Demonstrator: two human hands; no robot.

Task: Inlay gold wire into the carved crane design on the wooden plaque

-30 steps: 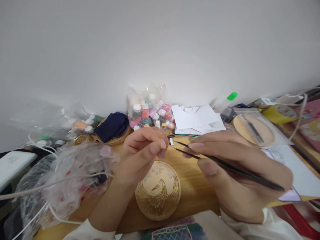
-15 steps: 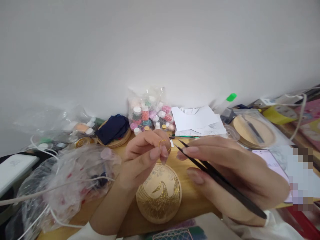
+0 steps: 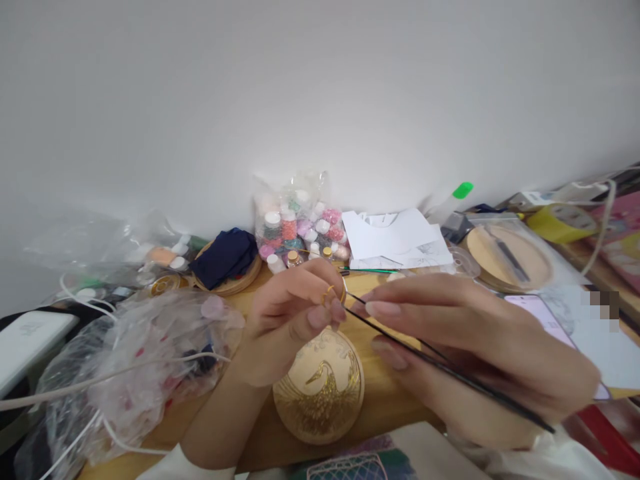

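a: state the condition of the left hand (image 3: 285, 320).
b: the thumb and fingertips are pinched together. they grip a thin gold loop (image 3: 329, 291), which is held above the table (image 3: 390, 400).

a: state the condition of the right hand (image 3: 480, 340).
b: partly closed. the thumb and fingers clasp black tweezers (image 3: 480, 385), which slant with the tips toward the left hand. the tips stand slightly apart, beside the loop; contact cannot be determined.

a: specify the part below the hands.
b: a round disc (image 3: 323, 410) bearing a gold long-necked bird. it is on the table, its upper left edge partly hidden by the left hand.

a: list the surrounding items.
b: at the wall, a clear bag of small bottles (image 3: 300, 230). to its left, a dark blue cloth (image 3: 225, 259); to its right, white paper (image 3: 393, 239). beyond the right hand, a phone (image 3: 536, 310).
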